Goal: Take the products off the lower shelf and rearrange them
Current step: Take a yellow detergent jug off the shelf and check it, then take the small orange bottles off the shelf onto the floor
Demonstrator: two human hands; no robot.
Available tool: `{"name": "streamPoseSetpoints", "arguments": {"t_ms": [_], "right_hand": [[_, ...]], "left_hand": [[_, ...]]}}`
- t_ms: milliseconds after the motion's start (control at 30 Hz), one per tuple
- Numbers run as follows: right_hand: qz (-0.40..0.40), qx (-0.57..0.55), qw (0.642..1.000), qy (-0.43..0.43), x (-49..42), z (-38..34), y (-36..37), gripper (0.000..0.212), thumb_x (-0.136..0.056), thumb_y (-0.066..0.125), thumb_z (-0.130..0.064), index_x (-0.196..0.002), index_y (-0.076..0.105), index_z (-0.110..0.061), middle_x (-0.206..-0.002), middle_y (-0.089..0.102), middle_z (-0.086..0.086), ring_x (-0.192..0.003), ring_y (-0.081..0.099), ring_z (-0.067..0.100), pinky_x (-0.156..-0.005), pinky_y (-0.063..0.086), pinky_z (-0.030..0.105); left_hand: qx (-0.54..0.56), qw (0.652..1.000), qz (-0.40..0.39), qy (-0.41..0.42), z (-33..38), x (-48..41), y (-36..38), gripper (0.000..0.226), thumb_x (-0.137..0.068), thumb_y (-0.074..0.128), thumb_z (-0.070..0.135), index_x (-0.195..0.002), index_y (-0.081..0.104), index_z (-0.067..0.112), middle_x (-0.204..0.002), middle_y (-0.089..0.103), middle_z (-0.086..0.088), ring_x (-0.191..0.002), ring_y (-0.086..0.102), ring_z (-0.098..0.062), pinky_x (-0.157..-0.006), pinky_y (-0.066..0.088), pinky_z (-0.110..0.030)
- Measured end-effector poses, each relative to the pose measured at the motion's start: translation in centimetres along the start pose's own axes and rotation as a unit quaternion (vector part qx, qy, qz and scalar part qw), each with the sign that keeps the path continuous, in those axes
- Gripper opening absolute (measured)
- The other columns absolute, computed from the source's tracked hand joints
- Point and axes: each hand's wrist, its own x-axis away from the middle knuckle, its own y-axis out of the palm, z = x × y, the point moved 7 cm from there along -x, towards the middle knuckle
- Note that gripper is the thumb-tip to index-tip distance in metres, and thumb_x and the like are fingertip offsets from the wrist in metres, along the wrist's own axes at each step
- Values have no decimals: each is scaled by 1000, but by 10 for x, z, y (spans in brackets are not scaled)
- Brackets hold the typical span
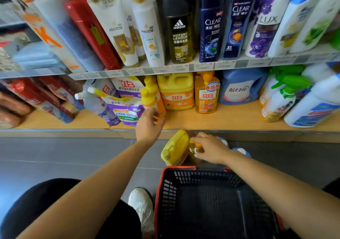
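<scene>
Yellow-capped bottle (151, 97), lower shelf (230, 119): clasped in left hand (149, 124) grip; removal judged under way. Amber bottle (195, 149), floor (73, 156): held by right hand (211, 147). Lift-out is called for next.

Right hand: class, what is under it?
An orange bottle, held at its top beside a yellow jug. The right hand covers most of its cap; the basket hides its base.

The wooden lower shelf (230, 118) bears refill pouches (125, 108), yellow bottles (150, 91), a yellow jug (175, 91) and a blue jug (241, 88).
</scene>
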Motion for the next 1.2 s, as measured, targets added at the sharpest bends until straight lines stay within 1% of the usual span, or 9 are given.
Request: {"name": "streamPoseSetpoints", "arguments": {"t_ms": [100, 200, 267, 367, 500, 733, 867, 1000, 1200], "right_hand": [[4, -72, 997, 21, -1, 3, 0, 69, -88, 71, -40, -149, 43, -25, -139, 45, -3, -128, 48, 22, -99, 44, 40], [20, -149, 987, 57, -3, 6, -6, 73, -85, 74, -44, -149, 43, -26, -149, 45, -3, -136, 45, 22, -107, 40, 42], [34, -217, 973, 67, -6, 2, -14, 77, -83, 77, -44, -150, 42, -26, -153, 44, -3, -139, 42, 20, -111, 38, 41], [77, -358, 928, 70, -9, -10, -34, 81, -81, 82, -37, -150, 41, -25, -150, 47, -3, -136, 44, 20, -104, 43, 35], [135, -436, 888, 60, -9, -26, -62, 80, -76, 86, -36, -145, 47, -28, -136, 56, -2, -121, 55, 18, -86, 49, 29], [226, -285, 931, -22, 4, -55, -96, 88, -70, 89, -37, -145, 45, -24, -141, 51, -2, -125, 47, 10, -98, 38, 26], [262, -311, 913, -27, 16, -63, -104, 72, -67, 90, -34, -127, 52, -25, -125, 61, -4, -113, 59, 12, -90, 49, 27], [214, -487, 845, -51, 30, -71, -104, 53, -68, 90, -24, -109, 58, -28, -111, 71, 3, -102, 69, 20, -87, 58, 39], [58, -642, 763, -51, 63, -78, -97, 50, -79, 75, -27, -126, 63, -16, -121, 71, 10, -110, 68, 28, -93, 54, 43]], "left_hand": [[-18, 982, 167, 82, 25, -20, -44, 50, -88, 75, 23, -133, 54, 13, -133, 50, -12, -119, 54, -28, -91, 51, -35], [-84, 991, 97, 43, 23, -48, -47, 70, -94, 70, 32, -154, 37, 20, -157, 37, -11, -143, 35, -29, -104, 41, -35], [-109, 993, 34, 13, 14, -58, -39, 59, -98, 64, 40, -151, 43, 23, -152, 47, -7, -135, 47, -28, -97, 49, -42], [-98, 993, 38, 45, 19, -58, -42, 32, -100, 62, 32, -131, 56, 24, -129, 65, -6, -104, 65, -27, -76, 54, -39], [-91, 990, 19, 110, 32, -48, -45, 16, -100, 62, 25, -116, 64, 24, -110, 69, -5, -73, 66, -23, -72, 55, -37], [105, 987, -67, 97, 65, -43, -69, 17, -98, 65, 31, -115, 68, 26, -107, 71, -2, -92, 69, -24, -81, 59, -52], [251, 960, -107, 69, 88, -24, -69, 14, -99, 65, 23, -111, 70, 21, -108, 70, -16, -95, 71, -29, -85, 61, -48], [327, 939, -91, 46, 107, -5, -72, 24, -101, 60, 24, -116, 68, 7, -96, 70, -9, -84, 65, -16, -76, 57, -34], [396, 895, -198, 47, 127, 25, -64, 36, -105, 50, 21, -139, 57, 15, -127, 69, -11, -116, 67, -26, -96, 58, -39]]}}
